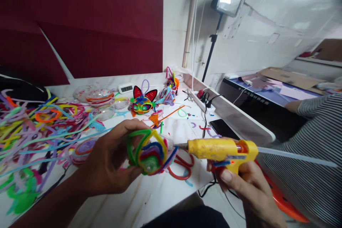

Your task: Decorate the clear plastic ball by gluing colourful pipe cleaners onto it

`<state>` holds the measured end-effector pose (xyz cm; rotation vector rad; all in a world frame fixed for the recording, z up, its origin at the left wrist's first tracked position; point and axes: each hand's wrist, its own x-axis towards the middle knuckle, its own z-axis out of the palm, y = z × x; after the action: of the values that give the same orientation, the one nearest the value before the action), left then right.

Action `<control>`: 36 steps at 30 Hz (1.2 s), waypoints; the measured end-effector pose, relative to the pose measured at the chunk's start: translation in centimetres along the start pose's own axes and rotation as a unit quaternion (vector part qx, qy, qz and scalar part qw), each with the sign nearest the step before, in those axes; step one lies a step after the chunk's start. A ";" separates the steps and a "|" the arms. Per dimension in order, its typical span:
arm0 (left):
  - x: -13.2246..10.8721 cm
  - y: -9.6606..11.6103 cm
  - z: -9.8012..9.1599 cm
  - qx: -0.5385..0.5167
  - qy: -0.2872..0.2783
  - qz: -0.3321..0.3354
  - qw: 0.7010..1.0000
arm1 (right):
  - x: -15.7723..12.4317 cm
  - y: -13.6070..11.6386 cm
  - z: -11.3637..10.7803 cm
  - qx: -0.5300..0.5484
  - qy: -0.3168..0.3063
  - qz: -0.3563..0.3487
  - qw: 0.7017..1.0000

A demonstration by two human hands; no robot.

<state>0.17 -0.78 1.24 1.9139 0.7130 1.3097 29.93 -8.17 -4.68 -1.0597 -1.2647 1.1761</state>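
My left hand (112, 160) grips a round pipe-cleaner ornament (152, 153) by its left side, fingers behind and thumb below. Green, yellow, blue, purple and red pipe cleaners curve over its clear shell. In my right hand (240, 181) is a yellow hot glue gun (221, 150), fingers wrapped round its handle. A translucent glue stick (296, 156) juts from its back end. The metal nozzle points left and is close to the ornament's right edge; whether they touch I cannot tell. Red-handled scissors (181, 171) lie on the table beneath, partly hidden behind the ornament.
Loose pipe cleaners (48, 128) pile up on the left. Clear plastic shells (100, 97), a finished-looking ornament with red ears (143, 102) and a white timer (125, 88) stand behind. A phone (224, 129) and a power strip (204, 102) lie right. A person in a striped shirt (312, 156) is at far right.
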 end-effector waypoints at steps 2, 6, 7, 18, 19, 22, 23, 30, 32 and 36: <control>0.0 0.1 0.0 0.004 -0.003 0.006 1.000 | -0.1 -0.3 0.3 -0.011 0.018 0.005 1.000; 0.0 0.0 0.1 0.006 0.000 0.010 1.000 | -0.4 -0.7 0.8 -0.018 0.056 0.021 0.998; 0.0 0.0 0.1 0.006 0.002 0.011 1.000 | -0.4 -0.7 0.8 -0.021 0.062 0.024 0.998; 0.0 -0.2 0.0 0.008 0.007 0.013 1.000 | -0.6 -0.7 1.2 0.001 0.092 0.033 0.995; 0.0 -0.2 0.1 0.005 0.007 0.013 1.000 | -0.6 -0.6 1.2 0.002 0.092 0.035 0.995; 0.1 0.0 0.2 0.001 0.000 0.014 1.000 | -0.6 -0.6 1.2 0.001 0.090 0.040 0.995; 0.1 0.0 0.2 0.001 -0.001 0.015 1.000 | -0.7 -0.7 1.2 0.000 0.091 0.043 0.995; 0.1 0.3 0.2 -0.016 -0.009 0.019 1.000 | -0.9 -1.2 1.4 -0.019 0.106 0.063 0.992; 0.1 0.3 0.3 -0.010 -0.008 0.016 1.000 | -0.9 -1.1 1.4 -0.023 0.100 0.059 0.993; 0.2 0.3 0.3 -0.008 0.000 0.016 1.000 | -0.8 -0.8 1.1 -0.047 0.096 0.042 0.993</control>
<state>0.56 -0.94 1.50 1.9202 0.6723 1.3310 28.90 -9.14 -3.92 -1.2751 -1.1441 1.0577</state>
